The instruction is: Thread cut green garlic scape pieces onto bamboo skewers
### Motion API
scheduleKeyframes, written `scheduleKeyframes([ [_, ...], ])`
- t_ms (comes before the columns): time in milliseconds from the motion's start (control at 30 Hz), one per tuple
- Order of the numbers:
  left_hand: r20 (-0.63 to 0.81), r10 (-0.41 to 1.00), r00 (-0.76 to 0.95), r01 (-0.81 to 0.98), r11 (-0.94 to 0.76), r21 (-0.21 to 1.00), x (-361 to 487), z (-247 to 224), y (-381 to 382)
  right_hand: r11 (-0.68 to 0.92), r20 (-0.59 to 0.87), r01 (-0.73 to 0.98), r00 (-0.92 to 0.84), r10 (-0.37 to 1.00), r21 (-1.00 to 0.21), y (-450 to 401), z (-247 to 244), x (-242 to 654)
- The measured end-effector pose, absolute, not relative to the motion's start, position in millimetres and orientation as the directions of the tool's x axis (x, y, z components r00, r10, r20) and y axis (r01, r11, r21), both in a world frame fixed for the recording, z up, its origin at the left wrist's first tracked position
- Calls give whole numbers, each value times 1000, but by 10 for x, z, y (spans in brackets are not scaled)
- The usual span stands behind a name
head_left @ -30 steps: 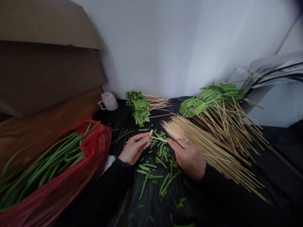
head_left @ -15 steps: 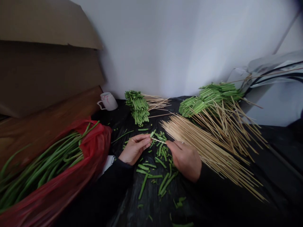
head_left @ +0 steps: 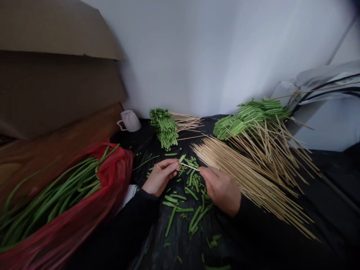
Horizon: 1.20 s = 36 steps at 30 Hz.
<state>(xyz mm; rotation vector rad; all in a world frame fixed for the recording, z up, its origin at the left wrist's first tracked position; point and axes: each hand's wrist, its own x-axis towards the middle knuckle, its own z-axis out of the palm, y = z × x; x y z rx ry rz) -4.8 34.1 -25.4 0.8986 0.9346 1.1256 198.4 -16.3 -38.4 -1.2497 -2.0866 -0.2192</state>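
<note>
Between thumb and fingers, my left hand (head_left: pixel 163 175) pinches a short cut piece of green bean (head_left: pixel 182 158). My right hand (head_left: pixel 222 187) is closed on a thin wooden skewer (head_left: pixel 190 166), whose far end meets the bean piece at my left fingertips. Whether the tip has gone into the bean is too small to tell. Below and between the hands, loose cut bean pieces (head_left: pixel 191 193) lie scattered on black plastic sheeting (head_left: pixel 153 240). A large bundle of bare skewers (head_left: pixel 253 178) lies just right of my right hand.
Behind my hands sits a stack of skewered beans (head_left: pixel 164 129); a larger pile (head_left: pixel 253 114) is at the back right. A red plastic bag (head_left: pixel 115 172) of long beans (head_left: pixel 64 191) lies left. A white mug (head_left: pixel 131 120) stands near the wall, beside a cardboard box (head_left: pixel 62 86).
The hands stay nearly in place, still holding the bean piece and the skewer. The bean piece tilts slightly more to the right. The whole view has shifted a little.
</note>
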Motion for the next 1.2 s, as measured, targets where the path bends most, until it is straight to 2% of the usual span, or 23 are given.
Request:
scheduleKeyframes([
  [667, -138, 973, 184, -272, 185, 944, -42, -290, 343, 514, 635, 849, -331, 698, -122, -201, -350, 1975],
  [933, -88, 996, -24, -403, 71, 912, -192, -224, 451, 440, 559, 879, -276, 782, -182, -128, -352, 2083],
  [1033, -70, 997, -19, -299, 62, 952, -184, -245, 449, 406, 570, 889, -227, 790, -209, -78, -369, 2135],
  [1200, 118, 984, 131, 59, -127, 990, -95, -295, 391, 355, 575, 905, -165, 801, -235, -36, -365, 2190],
])
